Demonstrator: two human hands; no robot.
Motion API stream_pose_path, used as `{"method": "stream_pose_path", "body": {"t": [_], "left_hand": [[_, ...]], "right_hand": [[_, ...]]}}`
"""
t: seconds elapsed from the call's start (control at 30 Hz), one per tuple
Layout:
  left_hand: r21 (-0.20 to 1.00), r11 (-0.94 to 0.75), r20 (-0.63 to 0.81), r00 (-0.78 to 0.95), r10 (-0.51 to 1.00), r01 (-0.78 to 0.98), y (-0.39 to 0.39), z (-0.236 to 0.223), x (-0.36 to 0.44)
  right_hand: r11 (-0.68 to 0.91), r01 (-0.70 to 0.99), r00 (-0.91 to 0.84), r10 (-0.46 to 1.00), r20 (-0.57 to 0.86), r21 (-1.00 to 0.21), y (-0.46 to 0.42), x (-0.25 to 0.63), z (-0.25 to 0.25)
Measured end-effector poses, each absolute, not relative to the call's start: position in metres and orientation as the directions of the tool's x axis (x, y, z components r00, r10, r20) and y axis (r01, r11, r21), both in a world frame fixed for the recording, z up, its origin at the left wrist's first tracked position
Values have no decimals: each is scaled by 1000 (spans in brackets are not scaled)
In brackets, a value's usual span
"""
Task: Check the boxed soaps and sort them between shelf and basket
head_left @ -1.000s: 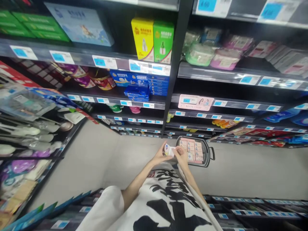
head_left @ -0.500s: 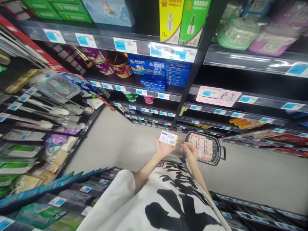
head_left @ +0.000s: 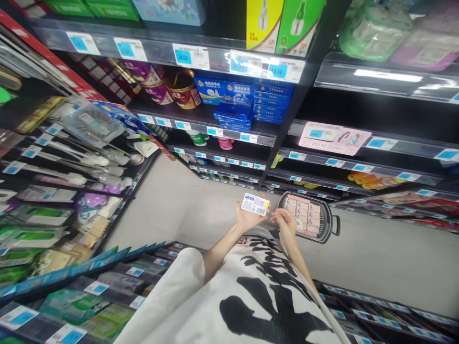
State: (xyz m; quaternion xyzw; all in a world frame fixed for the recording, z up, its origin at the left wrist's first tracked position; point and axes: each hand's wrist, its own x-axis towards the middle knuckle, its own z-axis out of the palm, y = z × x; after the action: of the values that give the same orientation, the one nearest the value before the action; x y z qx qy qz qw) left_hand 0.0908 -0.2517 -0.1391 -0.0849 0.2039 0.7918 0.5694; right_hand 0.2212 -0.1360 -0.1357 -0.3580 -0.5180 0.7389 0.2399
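My left hand [head_left: 247, 220] holds up a small white and blue box with a yellow end [head_left: 255, 204], gripped from below at waist height. Just to its right, my right hand [head_left: 286, 220] has its fingers curled loosely with nothing visible in them. It hovers at the near edge of a dark basket [head_left: 332, 235] on the floor, which is filled with several small pink and white boxes [head_left: 303, 217].
Dark store shelves with blue price tags stand ahead and to the right. Blue boxes [head_left: 247, 102] and round tins [head_left: 182, 88] sit on a middle shelf. Hanging packaged goods [head_left: 71, 153] fill the left rack. A low shelf [head_left: 71, 296] lies at the bottom left.
My hands, together on the small box one second ago, have parted. The left hand lifted the box up alone and the right hand drew back toward the basket. The view shifted left.
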Motion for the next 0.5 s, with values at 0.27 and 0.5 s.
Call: {"method": "stream_pose_path", "body": {"t": [0.27, 0.5], "left_hand": [[241, -235, -329, -308, 893, -941, -249, -143, 92], [318, -207, -290, -303, 908, -925, -247, -146, 95]], "right_hand": [[-352, 12, -635, 720, -279, -936, -132, 222, -137], [-276, 13, -639, 737, -221, -961, -132, 222, -129]]}}
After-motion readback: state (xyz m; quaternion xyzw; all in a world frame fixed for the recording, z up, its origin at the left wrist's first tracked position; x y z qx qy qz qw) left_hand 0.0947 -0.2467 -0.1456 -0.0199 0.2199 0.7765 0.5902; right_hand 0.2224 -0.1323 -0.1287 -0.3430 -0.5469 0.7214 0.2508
